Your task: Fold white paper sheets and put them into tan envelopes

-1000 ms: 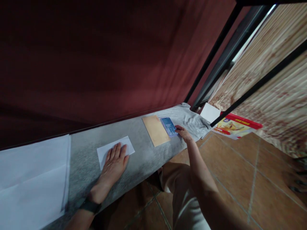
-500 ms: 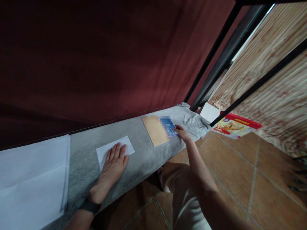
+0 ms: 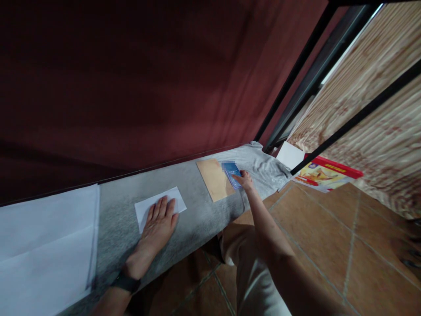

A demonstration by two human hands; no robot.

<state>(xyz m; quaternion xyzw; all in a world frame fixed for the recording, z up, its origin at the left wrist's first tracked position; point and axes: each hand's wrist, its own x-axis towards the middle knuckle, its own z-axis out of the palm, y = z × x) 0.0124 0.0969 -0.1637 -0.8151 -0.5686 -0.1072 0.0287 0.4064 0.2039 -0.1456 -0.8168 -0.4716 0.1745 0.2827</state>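
Phone [image 3: 234, 170] with a lit blue screen lies face-up right of the frame's center on grey cloth [image 3: 118, 197], just beside a tan sheet [image 3: 212, 175]. The right hand [image 3: 246, 181] is at its right edge, one digit over the screen; whether it clamps the phone, I cannot tell. Left of center, the left hand [image 3: 160, 226] presses flat, fingers straight and unclenched, on a small white paper [image 3: 179, 202]. A larger white sheet [image 3: 46, 241] fills the lower left.
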